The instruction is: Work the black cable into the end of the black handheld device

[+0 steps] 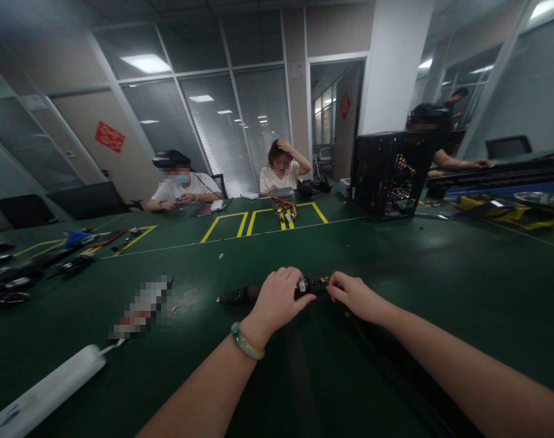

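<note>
A black electric screwdriver (242, 296) lies across the green table in front of me, its tip pointing left. My left hand (279, 298) is closed around its body from above, hiding the middle part. At the tool's right end, the fingertips of my right hand (352, 295) are pinched together by a small brass-coloured piece. What sits between those fingertips is too small and dark to name. A dark cord seems to run from near the right hand towards the lower right, under my forearm.
At the lower left lies a white power strip (48, 389), beside a blurred-out flat object (144, 307). Dark tools and parts (71, 255) lie far left. A black computer case (386, 176) stands back right. Two people sit opposite, near coloured cables (283, 210); another works at right.
</note>
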Action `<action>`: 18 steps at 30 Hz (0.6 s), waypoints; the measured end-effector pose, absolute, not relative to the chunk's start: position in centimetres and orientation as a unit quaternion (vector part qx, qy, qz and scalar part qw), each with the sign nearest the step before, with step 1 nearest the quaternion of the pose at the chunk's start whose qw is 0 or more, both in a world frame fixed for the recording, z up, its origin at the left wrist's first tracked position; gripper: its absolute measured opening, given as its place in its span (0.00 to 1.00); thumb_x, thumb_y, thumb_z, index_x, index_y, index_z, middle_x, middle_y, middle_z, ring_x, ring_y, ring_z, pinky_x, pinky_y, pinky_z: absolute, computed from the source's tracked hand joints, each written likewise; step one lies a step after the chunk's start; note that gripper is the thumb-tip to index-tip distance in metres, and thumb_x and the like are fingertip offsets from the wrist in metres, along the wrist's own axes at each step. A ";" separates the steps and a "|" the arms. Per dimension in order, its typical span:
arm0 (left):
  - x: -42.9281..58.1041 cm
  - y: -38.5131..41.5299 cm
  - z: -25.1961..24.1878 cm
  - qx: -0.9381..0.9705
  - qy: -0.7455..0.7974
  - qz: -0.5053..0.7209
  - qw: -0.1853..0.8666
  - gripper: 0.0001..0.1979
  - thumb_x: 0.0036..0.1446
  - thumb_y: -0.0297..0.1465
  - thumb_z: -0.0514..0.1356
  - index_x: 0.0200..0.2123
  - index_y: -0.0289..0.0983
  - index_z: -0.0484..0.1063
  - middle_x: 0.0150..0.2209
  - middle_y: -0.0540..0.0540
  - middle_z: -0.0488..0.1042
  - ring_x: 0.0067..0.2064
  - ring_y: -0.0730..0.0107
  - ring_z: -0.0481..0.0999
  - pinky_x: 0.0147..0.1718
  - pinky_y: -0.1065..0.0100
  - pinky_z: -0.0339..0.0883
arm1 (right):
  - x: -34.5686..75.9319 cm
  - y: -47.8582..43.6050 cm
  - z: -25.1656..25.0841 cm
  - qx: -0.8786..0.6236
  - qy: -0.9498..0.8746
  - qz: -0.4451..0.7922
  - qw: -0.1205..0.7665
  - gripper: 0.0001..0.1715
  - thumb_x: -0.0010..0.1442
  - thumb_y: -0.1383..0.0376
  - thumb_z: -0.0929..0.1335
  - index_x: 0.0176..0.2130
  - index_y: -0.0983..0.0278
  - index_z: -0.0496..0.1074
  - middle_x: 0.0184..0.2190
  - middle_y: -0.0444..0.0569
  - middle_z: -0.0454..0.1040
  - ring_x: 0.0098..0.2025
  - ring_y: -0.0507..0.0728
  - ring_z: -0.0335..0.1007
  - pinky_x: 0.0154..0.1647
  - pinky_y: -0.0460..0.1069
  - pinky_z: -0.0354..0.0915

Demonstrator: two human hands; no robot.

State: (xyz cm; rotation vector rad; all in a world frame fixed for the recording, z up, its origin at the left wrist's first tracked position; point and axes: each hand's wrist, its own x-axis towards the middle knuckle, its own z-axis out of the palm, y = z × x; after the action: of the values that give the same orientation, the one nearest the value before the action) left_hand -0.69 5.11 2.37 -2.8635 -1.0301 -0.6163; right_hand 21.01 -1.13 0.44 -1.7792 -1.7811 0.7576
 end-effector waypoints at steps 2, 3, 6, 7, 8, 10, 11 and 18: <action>-0.3 4.1 2.4 -0.921 -0.337 -0.194 0.017 0.14 0.57 0.41 0.59 0.41 0.38 0.65 0.40 0.46 0.67 0.42 0.62 0.67 0.42 0.61 0.63 | 20.7 -1.5 1.0 -0.651 -0.692 0.215 0.225 0.11 0.63 0.57 0.62 0.36 0.61 0.69 0.29 0.43 0.73 0.36 0.55 0.68 0.43 0.51 0.60; -0.1 3.7 2.3 -0.923 -0.333 -0.193 0.016 0.13 0.57 0.38 0.60 0.42 0.38 0.65 0.41 0.46 0.66 0.43 0.62 0.67 0.42 0.61 0.63 | 20.5 -1.8 1.3 -0.640 -0.715 0.184 0.212 0.10 0.62 0.58 0.64 0.36 0.61 0.69 0.29 0.43 0.73 0.36 0.56 0.68 0.46 0.52 0.58; 0.7 2.9 1.8 -0.933 -0.307 -0.189 0.009 0.14 0.57 0.30 0.58 0.47 0.39 0.63 0.46 0.46 0.65 0.48 0.63 0.66 0.46 0.62 0.63 | 19.9 -2.3 2.1 -0.602 -0.766 0.130 0.183 0.05 0.58 0.63 0.66 0.35 0.62 0.70 0.30 0.44 0.73 0.33 0.55 0.67 0.44 0.52 0.58; 1.0 2.8 1.6 -0.935 -0.302 -0.185 0.008 0.14 0.57 0.28 0.57 0.48 0.39 0.63 0.46 0.46 0.65 0.49 0.64 0.66 0.48 0.62 0.62 | 19.8 -2.4 2.2 -0.598 -0.770 0.127 0.180 0.04 0.57 0.64 0.66 0.35 0.62 0.70 0.31 0.45 0.74 0.33 0.55 0.68 0.41 0.50 0.58; 1.2 2.8 1.3 -0.936 -0.301 -0.181 0.007 0.13 0.57 0.27 0.56 0.47 0.39 0.63 0.46 0.46 0.66 0.48 0.64 0.66 0.48 0.61 0.62 | 19.8 -2.4 2.2 -0.601 -0.767 0.131 0.181 0.04 0.57 0.64 0.66 0.35 0.62 0.70 0.31 0.46 0.74 0.33 0.55 0.68 0.37 0.49 0.58; 1.6 3.1 1.0 -0.936 -0.306 -0.175 0.008 0.10 0.58 0.27 0.56 0.44 0.38 0.64 0.43 0.46 0.67 0.47 0.64 0.67 0.48 0.61 0.62 | 20.0 -2.1 2.0 -0.618 -0.745 0.161 0.194 0.05 0.56 0.64 0.66 0.35 0.62 0.71 0.32 0.46 0.74 0.32 0.55 0.69 0.32 0.47 0.58; 1.7 3.3 0.9 -0.935 -0.309 -0.172 0.011 0.09 0.59 0.28 0.56 0.43 0.38 0.63 0.42 0.46 0.67 0.46 0.64 0.68 0.47 0.61 0.63 | 20.2 -1.9 1.8 -0.627 -0.731 0.180 0.202 0.06 0.57 0.63 0.66 0.35 0.62 0.71 0.31 0.46 0.74 0.32 0.55 0.69 0.31 0.47 0.58; 2.8 4.2 0.8 -0.932 -0.329 -0.139 0.055 0.08 0.59 0.32 0.57 0.41 0.38 0.62 0.39 0.48 0.67 0.41 0.64 0.69 0.38 0.63 0.65 | 20.5 -0.4 0.2 -0.648 -0.654 0.263 0.289 0.09 0.62 0.60 0.63 0.36 0.63 0.69 0.30 0.46 0.76 0.30 0.54 0.71 0.29 0.46 0.60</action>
State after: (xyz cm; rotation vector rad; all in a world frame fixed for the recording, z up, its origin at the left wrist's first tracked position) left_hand 2.82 4.19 0.79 -2.8310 -0.9975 -0.4235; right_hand 20.49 -0.42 0.24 -1.7297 -1.7449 0.7013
